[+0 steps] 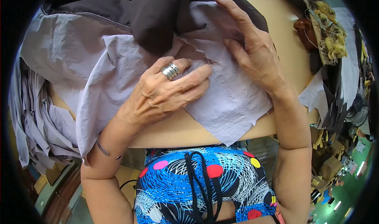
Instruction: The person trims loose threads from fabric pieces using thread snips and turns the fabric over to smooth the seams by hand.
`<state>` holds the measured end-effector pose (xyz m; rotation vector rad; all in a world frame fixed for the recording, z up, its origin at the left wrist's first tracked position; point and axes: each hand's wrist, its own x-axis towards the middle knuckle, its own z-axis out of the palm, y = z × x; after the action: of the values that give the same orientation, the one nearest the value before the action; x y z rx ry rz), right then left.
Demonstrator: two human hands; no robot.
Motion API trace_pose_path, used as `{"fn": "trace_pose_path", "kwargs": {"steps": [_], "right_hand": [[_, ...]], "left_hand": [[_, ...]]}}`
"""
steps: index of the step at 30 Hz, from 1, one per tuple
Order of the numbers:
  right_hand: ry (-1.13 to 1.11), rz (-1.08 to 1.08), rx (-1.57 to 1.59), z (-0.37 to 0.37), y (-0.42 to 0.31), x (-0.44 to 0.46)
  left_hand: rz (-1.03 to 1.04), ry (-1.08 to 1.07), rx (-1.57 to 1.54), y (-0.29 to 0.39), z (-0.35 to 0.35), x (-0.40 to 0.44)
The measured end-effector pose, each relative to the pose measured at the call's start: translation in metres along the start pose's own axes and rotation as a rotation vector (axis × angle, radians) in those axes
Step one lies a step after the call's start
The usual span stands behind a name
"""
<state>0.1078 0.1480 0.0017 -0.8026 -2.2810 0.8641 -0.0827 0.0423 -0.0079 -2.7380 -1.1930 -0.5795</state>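
Note:
Light grey fabric [237, 93] lies in creased, overlapping layers under both hands, with a frayed edge and a seam near the middle. My left hand [169, 86], a wide silver ring on one finger, has its fingers bent and closed on this fabric; its thumb is hidden beneath. To the right, my right hand [258, 52] is open, with the index finger stretched forward and the thumb held apart over the cloth. Dark brown fabric [154, 22] is bunched just beyond my left fingers and spreads along the far side.
A tan work surface [177, 131] shows at the near edge. Many grey cloth pieces [37, 117] hang at the left. On the right are a pad with yellowish thread tufts [329, 32], a brown object [306, 32] and hanging dark cloth [335, 93].

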Motion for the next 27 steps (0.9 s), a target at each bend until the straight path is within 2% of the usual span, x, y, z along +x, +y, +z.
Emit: {"fn": "trace_pose_path", "kwargs": {"steps": [3,6,9,12,18,27], "right_hand": [[0.001,-0.045,-0.039,0.0,0.006,-0.001],[-0.006,0.113,-0.079,-0.002,0.0,-0.005],[0.062,-0.103,-0.138,0.004,0.016,-0.005],[0.031,-0.059,-0.238,-0.003,0.006,-0.005],[0.086,0.016,-0.065,-0.001,0.009,-0.004],[-0.037,0.098,-0.053,-0.006,0.01,-0.004]], "left_hand": [[0.023,-0.063,0.044,0.001,-0.003,0.004],[0.008,-0.078,0.023,0.001,-0.004,0.006],[-0.012,-0.076,0.008,0.0,-0.003,0.007],[-0.008,-0.039,0.028,-0.001,0.0,0.006],[0.031,-0.041,0.078,-0.002,0.001,0.005],[0.11,-0.118,0.122,0.002,-0.005,0.009]]}}
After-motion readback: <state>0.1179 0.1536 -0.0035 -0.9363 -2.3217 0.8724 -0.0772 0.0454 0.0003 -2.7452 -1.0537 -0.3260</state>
